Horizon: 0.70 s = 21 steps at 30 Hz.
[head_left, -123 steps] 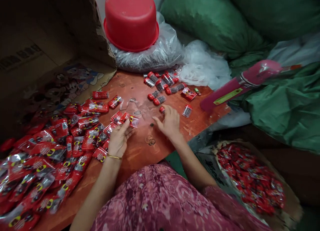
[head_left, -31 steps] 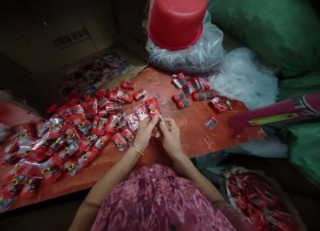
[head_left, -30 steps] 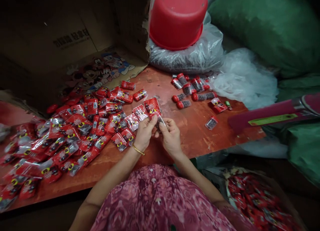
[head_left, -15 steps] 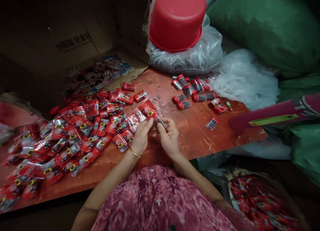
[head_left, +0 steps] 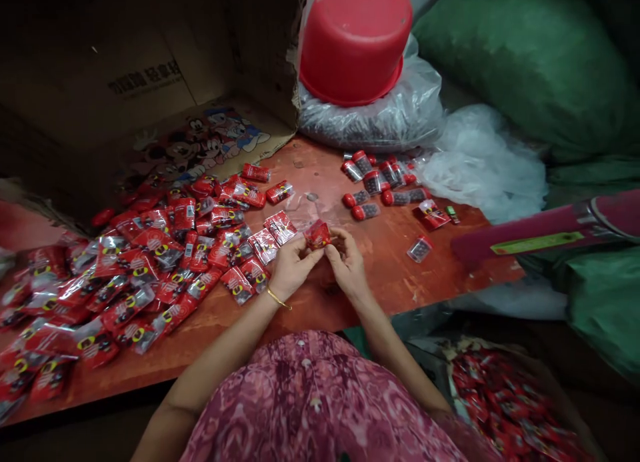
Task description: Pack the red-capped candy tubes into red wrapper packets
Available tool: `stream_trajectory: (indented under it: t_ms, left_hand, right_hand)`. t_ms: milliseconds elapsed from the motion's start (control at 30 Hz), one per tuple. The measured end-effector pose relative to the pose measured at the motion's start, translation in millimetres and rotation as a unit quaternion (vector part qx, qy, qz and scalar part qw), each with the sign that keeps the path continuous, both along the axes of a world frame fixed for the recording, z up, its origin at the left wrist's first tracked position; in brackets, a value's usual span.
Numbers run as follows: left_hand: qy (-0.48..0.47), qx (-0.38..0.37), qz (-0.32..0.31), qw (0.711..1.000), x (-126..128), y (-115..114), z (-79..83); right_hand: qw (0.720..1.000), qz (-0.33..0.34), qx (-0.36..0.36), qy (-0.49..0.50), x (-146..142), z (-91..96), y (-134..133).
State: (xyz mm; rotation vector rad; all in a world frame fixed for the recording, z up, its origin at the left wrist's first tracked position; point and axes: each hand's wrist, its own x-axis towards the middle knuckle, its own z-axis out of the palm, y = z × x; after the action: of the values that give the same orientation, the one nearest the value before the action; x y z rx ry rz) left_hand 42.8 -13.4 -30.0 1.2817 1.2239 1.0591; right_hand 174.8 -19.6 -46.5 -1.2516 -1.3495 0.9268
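Observation:
A small red printed packet (head_left: 317, 235) is held between my two hands above the table. My left hand (head_left: 295, 265) pinches its left side, and my right hand (head_left: 346, 261) has fingers closed on its right side. Whatever is inside the packet is hidden. Close to my left hand lie flat red-and-white packets (head_left: 263, 245), and left of them spreads a heap of filled red packets (head_left: 155, 249). Beyond my right hand are several small clear tubes with red caps and dark contents (head_left: 376, 182). One clear tube (head_left: 419, 249) lies apart, nearer the right edge.
An open cardboard box (head_left: 200, 125) stands at the back left. A red tub (head_left: 355, 42) sits upside down on a clear plastic bag (head_left: 370, 122). A magenta pole (head_left: 545, 229) juts in from the right. Below the table, a sack (head_left: 510, 402) holds many red packets.
The packet was flat and open toward a dark tube in my right hand; now it is upright and bunched between both hands. The tube no longer shows.

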Motion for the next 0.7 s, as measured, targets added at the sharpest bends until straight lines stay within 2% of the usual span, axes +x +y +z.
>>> stream_trajectory:
  t_ms: [100, 233, 400, 533, 633, 700]
  left_hand:
    - [0.107, 0.047, -0.027, 0.993, 3, 3, -8.3]
    - [0.149, 0.074, -0.056, 0.984, 9, 4, -17.0]
    - [0.197, 0.115, -0.081, 0.97, 12, 3, -20.8]
    - [0.274, 0.167, -0.074, 0.944, 11, 2, -27.8]
    - [0.338, 0.19, -0.063, 0.92, 12, 1, -36.9]
    - [0.364, 0.199, -0.063, 0.908, 13, 1, -41.0]
  right_hand:
    - [0.99, 0.069, 0.063, -0.105, 20, -7.7, 15]
    - [0.964, 0.131, 0.118, -0.198, 41, -17.6, 27]
    - [0.951, 0.134, 0.159, -0.228, 50, -29.6, 29]
    - [0.936, 0.136, 0.203, -0.254, 51, -34.9, 29]
    - [0.918, 0.155, 0.198, -0.305, 54, -34.4, 31]
    - [0.917, 0.162, 0.183, -0.317, 56, -31.6, 31]
